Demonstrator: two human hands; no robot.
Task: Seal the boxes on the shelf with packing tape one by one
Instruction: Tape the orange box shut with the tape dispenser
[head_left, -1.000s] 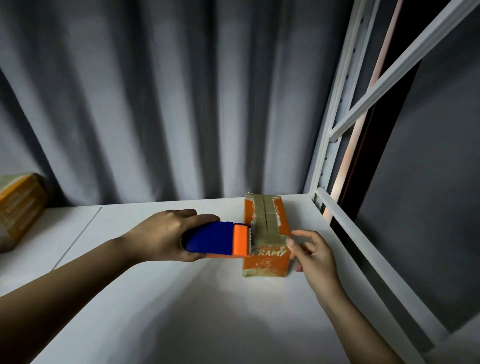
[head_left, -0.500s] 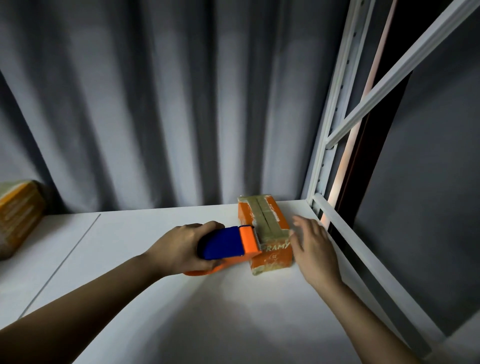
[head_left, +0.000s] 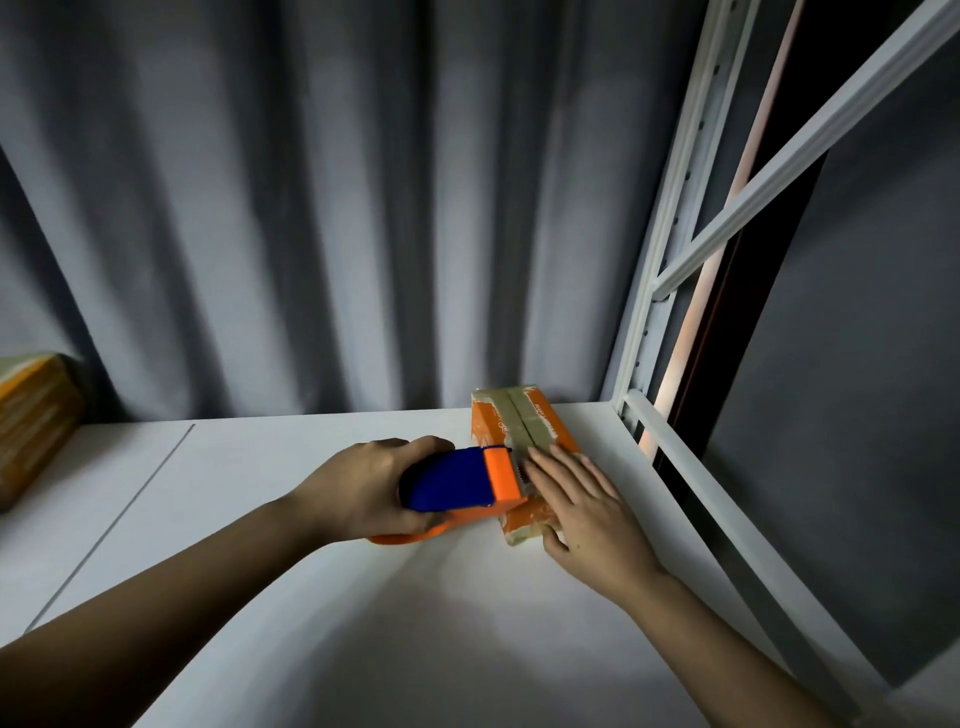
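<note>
the orange box (head_left: 519, 431) is lying on the white shelf (head_left: 260, 467) near its right rear corner, with tan tape running along its top seam. the right hand (head_left: 582, 512) is resting flat on the box's near end, fingers straight and spread, thumb hanging over the front edge. the left hand (head_left: 358, 488) is gripping the blue and orange tape dispenser (head_left: 467, 486), fingers curled round its body, its orange end touching the box's left side. another box (head_left: 31, 421) is sitting well apart at the far left.
</note>
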